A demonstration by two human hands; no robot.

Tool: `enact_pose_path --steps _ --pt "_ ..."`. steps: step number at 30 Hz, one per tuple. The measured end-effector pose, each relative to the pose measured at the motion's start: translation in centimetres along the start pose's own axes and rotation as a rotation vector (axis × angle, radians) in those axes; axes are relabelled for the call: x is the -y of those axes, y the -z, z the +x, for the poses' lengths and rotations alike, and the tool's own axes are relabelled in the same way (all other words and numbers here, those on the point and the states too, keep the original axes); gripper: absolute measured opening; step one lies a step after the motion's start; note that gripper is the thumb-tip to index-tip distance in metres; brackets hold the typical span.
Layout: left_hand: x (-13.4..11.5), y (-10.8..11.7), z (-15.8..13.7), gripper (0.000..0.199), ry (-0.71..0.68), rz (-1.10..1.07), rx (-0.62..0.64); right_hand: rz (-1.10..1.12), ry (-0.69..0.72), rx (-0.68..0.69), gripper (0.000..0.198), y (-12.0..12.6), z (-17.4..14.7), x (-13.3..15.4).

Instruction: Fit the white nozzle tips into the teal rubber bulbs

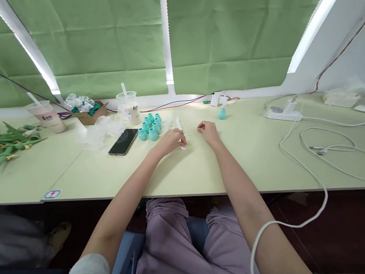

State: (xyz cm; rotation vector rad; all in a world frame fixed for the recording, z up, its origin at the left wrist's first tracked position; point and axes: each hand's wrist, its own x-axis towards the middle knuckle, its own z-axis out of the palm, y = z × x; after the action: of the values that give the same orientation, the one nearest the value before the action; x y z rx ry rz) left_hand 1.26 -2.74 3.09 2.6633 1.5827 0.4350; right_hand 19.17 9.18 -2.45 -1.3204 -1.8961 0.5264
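My left hand (171, 141) is closed in a pinch over the table, with a small white part (183, 148) at its fingertips. The part is too small to name. To the right, my right hand (208, 131) is also closed, thumb and fingertips together; whatever it holds, if anything, is hidden. Small white pieces (178, 122) and tiny pale bits lie in rows between and beyond the hands. Several turquoise bulb-shaped bottles (152, 134) stand grouped to the left of my left hand. One more turquoise bottle with a clear or white top (222, 112) stands alone behind my right hand.
A phone (123, 141), crumpled clear plastic (99, 131) and two drink cups (133, 110) (48, 117) are on the left, with an open cardboard box (89, 116). Green plants (3, 142) lie further left. A power strip (283, 115) and white cable (305, 164) occupy the right.
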Motion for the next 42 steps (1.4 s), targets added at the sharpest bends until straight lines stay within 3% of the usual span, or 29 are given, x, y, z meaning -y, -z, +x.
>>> enact_pose_path --steps 3,8,13,19,23,27,32,38,42 --pt "0.2 -0.3 0.0 0.011 0.001 -0.044 -0.023 0.070 -0.011 0.059 0.018 0.3 -0.3 0.3" --pt "0.6 -0.6 -0.3 0.013 0.011 -0.120 -0.077 0.247 0.049 0.302 0.020 0.9 -0.6 1.1" --pt "2.4 0.5 -0.9 0.016 0.067 -0.131 -0.357 0.064 0.137 0.310 0.022 0.7 -1.1 2.1" --pt "7.7 1.7 -3.4 0.016 0.419 -0.037 -0.818 0.032 0.145 0.364 0.022 0.2 -1.1 2.0" --pt "10.0 1.2 -5.2 0.019 0.738 -0.001 -0.964 0.046 0.136 0.364 0.026 -0.1 -0.7 1.2" --pt "10.5 0.3 -5.9 0.024 0.949 0.006 -0.950 0.060 0.134 0.361 0.027 -0.3 -0.5 0.6" --pt "10.6 -0.2 -6.0 0.031 1.086 -0.031 -0.842 0.062 0.120 0.352 0.030 0.0 -0.7 0.9" --pt "10.8 0.0 -6.2 0.036 1.011 -0.123 -0.736 0.094 0.108 0.318 0.030 0.3 -0.9 1.5" --pt "10.4 0.4 -6.1 0.035 0.978 -0.116 -0.781 0.110 0.107 0.297 0.028 0.4 -0.9 1.6"
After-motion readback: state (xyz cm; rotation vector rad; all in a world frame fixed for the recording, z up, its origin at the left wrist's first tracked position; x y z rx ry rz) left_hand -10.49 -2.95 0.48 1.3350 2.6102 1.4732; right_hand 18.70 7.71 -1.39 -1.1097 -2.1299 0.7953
